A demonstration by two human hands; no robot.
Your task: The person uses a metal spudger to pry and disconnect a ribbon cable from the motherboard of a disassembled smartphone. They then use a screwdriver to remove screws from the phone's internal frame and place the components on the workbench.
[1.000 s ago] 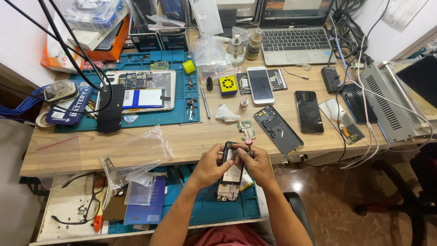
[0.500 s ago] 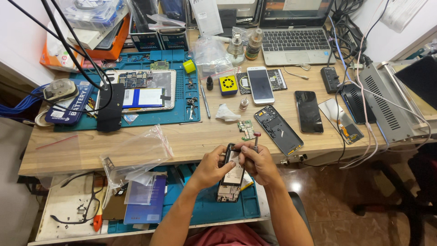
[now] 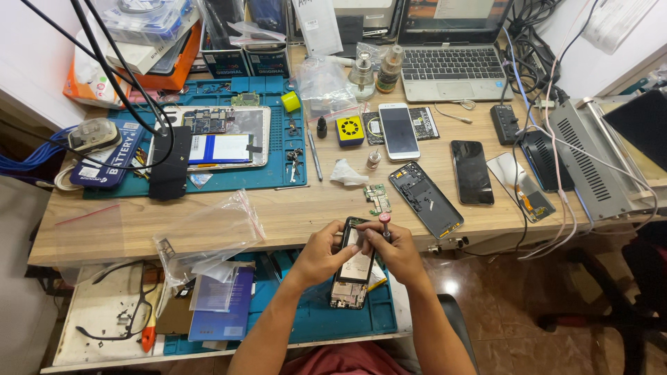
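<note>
My left hand [image 3: 324,254] grips the left edge of an opened smartphone [image 3: 355,264] held over the lower pull-out shelf. My right hand [image 3: 394,251] holds a small screwdriver [image 3: 384,223] with a red cap, tip down on the upper part of the phone. The phone's back is off and its inner parts show. A small green circuit board [image 3: 377,198] lies on the wooden desk [image 3: 292,215] just beyond the hands, next to an empty phone frame [image 3: 425,199].
Blue work mats [image 3: 278,163] carry a dismantled tablet [image 3: 221,137] and small parts. Phones [image 3: 399,130], a black phone [image 3: 472,172], a screen panel [image 3: 521,186], a laptop [image 3: 451,66], bottles, plastic bags [image 3: 208,229] and cables crowd the desk. Tools lie on the lower shelf [image 3: 104,312].
Both hands and the phone stay in about the same place. The screwdriver has shifted slightly over the phone's upper part.
</note>
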